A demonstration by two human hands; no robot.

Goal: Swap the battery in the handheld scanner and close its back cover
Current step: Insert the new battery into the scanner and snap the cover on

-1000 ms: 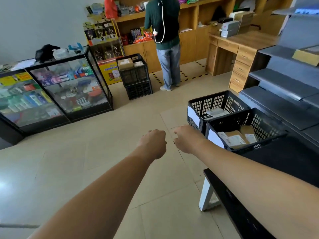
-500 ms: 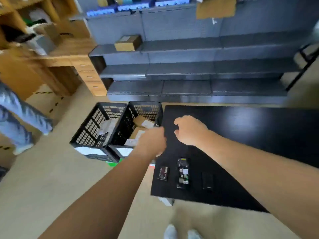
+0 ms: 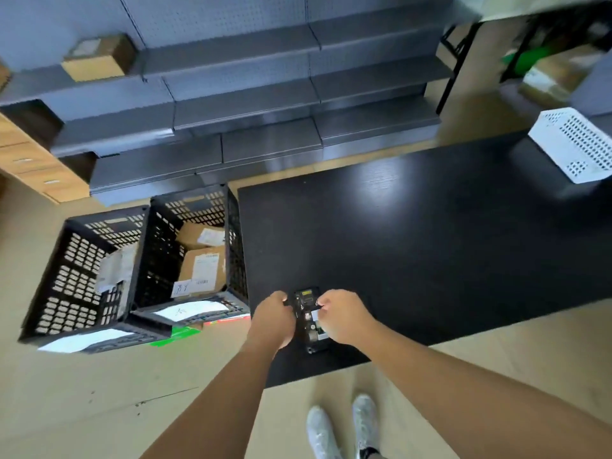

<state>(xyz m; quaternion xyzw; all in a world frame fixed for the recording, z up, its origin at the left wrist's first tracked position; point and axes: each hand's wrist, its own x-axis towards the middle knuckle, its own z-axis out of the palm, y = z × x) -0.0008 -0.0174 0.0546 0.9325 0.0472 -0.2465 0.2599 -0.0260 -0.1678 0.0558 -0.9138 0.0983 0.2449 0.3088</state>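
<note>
The black handheld scanner [image 3: 306,323] lies face down near the front left corner of the black table [image 3: 430,243], its back open with labels and circuitry showing. My left hand [image 3: 271,319] is curled against the scanner's left edge, fingertips on its upper corner. My right hand [image 3: 344,316] pinches the upper right edge from the other side. The spare battery and the back cover are hidden under my hands.
Two black plastic crates [image 3: 195,207] [image 3: 82,246] holding cardboard parcels stand on the floor left of the table. A white perforated box [image 3: 576,144] sits at the table's far right. Grey shelving [image 3: 248,104] with a cardboard box [image 3: 99,58] runs behind.
My view has swung from the shop floor down onto the table. Both hands have dropped from above the table onto the scanner and closed on its sides.
</note>
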